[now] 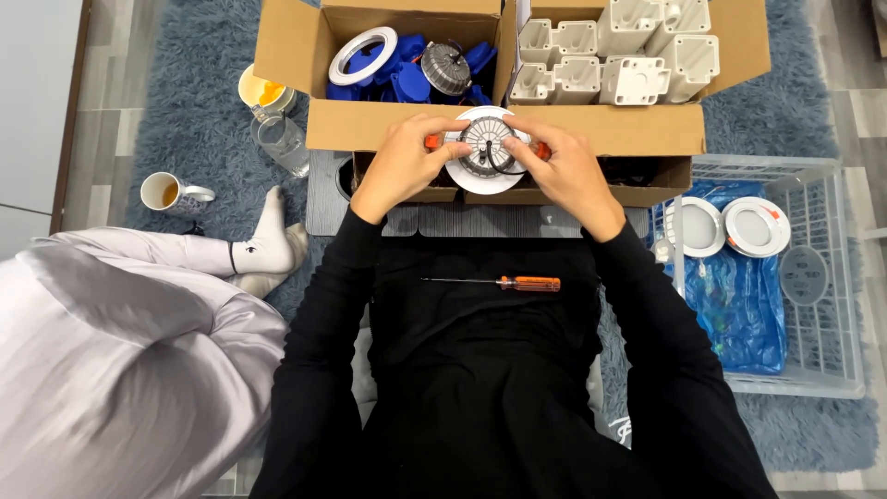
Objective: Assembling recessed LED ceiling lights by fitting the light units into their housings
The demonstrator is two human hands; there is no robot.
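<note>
Both hands meet at 12 o'clock from the person's chest, over the near edge of a cardboard box (407, 125). The left hand (399, 164) and right hand (565, 171) grip a round recessed downlight (485, 152) between them, fingers curled closed around its white rim, thumbs on its ribbed grey back; orange spring clips stick out on each side. On the black lap at 6 o'clock from the lamp lies an orange-handled screwdriver (517, 283). The box holds blue parts (388, 79) at 11 o'clock and white plastic housings (610, 55) at 1 o'clock. At 3 o'clock a white wire basket (822, 277) holds two finished downlights (730, 226). At 9 o'clock stands a mug (171, 194).
</note>
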